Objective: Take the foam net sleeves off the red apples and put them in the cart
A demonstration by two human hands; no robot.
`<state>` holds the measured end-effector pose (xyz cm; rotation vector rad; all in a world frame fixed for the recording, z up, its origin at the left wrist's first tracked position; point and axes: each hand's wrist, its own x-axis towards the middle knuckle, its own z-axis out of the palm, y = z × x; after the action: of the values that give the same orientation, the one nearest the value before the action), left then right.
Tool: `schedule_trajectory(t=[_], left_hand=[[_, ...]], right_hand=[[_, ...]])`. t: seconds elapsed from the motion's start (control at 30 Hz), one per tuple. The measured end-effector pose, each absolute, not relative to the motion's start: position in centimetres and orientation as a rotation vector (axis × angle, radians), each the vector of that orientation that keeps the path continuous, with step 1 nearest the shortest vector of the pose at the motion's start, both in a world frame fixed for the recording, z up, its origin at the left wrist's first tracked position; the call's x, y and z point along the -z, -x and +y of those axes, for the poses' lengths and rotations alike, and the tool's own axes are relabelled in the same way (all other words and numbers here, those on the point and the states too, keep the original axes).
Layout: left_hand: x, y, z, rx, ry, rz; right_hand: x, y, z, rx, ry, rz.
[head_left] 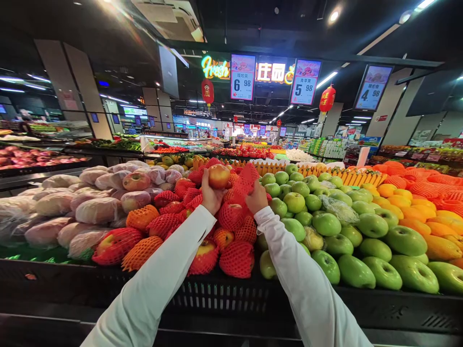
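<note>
My left hand (211, 196) is closed around a bare red-yellow apple (219, 176), held above the pile. In my right hand (257, 196) is an empty-looking red foam net sleeve (246, 180), pinched at its lower right and standing up beside the apple. The apple and the sleeve are apart. Below both hands lie several apples in red and orange foam nets, among them a netted apple (231, 215) between my wrists. My fingertips on the right are partly hidden by the sleeve.
Plastic-wrapped apples (97, 210) fill the left side of the display. Green apples (339, 245) are heaped on the right, with oranges (415, 214) beyond them. A black crate edge (224, 295) runs along the front. Price screens (242, 77) hang overhead.
</note>
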<state>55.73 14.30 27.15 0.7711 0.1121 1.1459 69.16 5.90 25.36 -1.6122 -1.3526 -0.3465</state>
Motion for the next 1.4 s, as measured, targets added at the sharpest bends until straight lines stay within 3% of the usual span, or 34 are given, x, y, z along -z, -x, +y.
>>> schedule_trajectory(t=[0.47,0.73,1.0,1.4], left_hand=[[-26.3,-56.4,13.4,-1.152,-1.222,-0.011],[-26.8,-55.6,12.2,-0.983,-1.130,0.060],[-27.2,-56.3,12.7,-1.091,-0.865,0.071],[-27.2,-56.1,13.1,-1.116,-0.819,0.097]], right_hand=[[-25.7,-68.5,5.4,0.403,1.362,-1.468],[-25.4,-68.2,5.3,0.340,1.465,-1.474],[-26.0,-67.7,5.2,0.264,1.252,-1.456],[-26.8,-66.1,3.4,0.566,1.107,-1.419]])
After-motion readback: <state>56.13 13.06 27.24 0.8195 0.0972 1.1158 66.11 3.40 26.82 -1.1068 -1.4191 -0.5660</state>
